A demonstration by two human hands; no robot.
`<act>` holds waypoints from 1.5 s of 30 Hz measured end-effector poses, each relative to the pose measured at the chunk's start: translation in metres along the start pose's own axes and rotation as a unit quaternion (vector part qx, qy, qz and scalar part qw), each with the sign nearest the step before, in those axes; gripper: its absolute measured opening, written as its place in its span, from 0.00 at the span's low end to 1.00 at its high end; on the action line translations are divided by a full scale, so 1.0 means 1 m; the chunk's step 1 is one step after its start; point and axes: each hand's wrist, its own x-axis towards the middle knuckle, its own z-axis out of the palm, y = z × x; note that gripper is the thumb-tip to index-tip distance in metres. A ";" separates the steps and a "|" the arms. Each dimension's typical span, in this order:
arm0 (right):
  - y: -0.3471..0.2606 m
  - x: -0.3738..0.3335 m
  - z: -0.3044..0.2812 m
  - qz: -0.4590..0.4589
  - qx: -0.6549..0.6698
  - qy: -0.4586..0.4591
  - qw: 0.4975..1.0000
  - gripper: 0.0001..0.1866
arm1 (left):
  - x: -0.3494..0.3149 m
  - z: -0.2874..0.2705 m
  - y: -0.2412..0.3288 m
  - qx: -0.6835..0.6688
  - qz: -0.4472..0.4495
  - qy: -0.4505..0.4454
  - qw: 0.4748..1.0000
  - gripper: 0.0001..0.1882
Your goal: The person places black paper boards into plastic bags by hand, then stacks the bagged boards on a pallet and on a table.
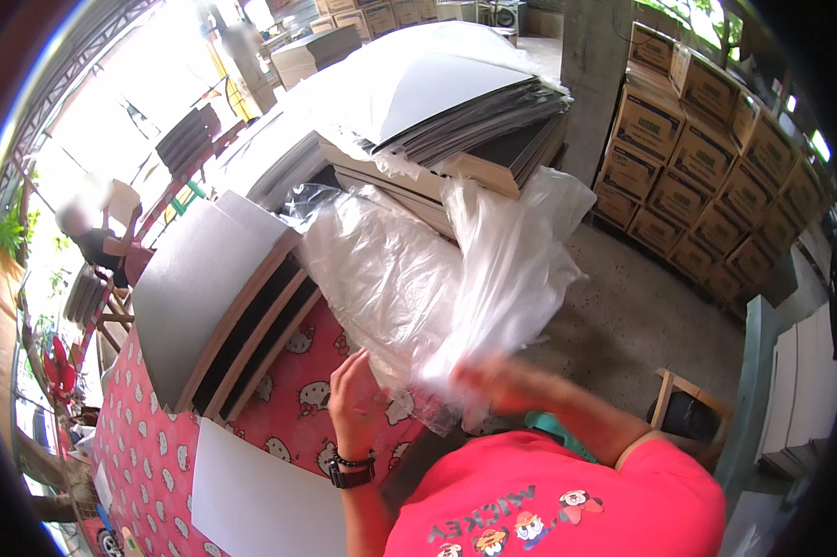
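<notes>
A crumpled clear plastic sheet [391,278] spreads over the table in front of me. Its raised right part [516,255] gathers down toward my right hand [488,382], which is blurred by motion and looks closed on the plastic. My left hand [352,404], with a dark watch and bracelet at the wrist, is beside the sheet's near left edge. Its fingers are stretched out and it holds nothing. Under it lies a pink cloth [293,381] printed with white cartoon cats. A white board [251,487] lies flat on the cloth, near left.
Left of the plastic stand stacked grey-topped boards with dark, wood-edged layers [210,269]. A tall pile of thin sheets [474,107] rises behind. Brown cartons [692,167] are stacked far right. A wooden frame [688,413] stands on the floor. Another person [103,241] sits far left.
</notes>
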 end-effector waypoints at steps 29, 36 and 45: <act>-0.132 0.177 0.138 -0.227 -0.225 -0.424 0.848 0.07 | -0.128 -0.160 0.044 -0.014 -0.247 0.177 0.953 0.04; -0.134 0.166 0.185 -0.210 0.083 -0.354 0.908 0.08 | -0.145 -0.169 0.037 0.151 -0.083 0.306 0.936 0.13; -0.085 0.194 0.165 -0.175 -0.178 -0.284 0.926 0.08 | -0.183 -0.200 0.035 -0.039 -0.306 0.247 0.918 0.08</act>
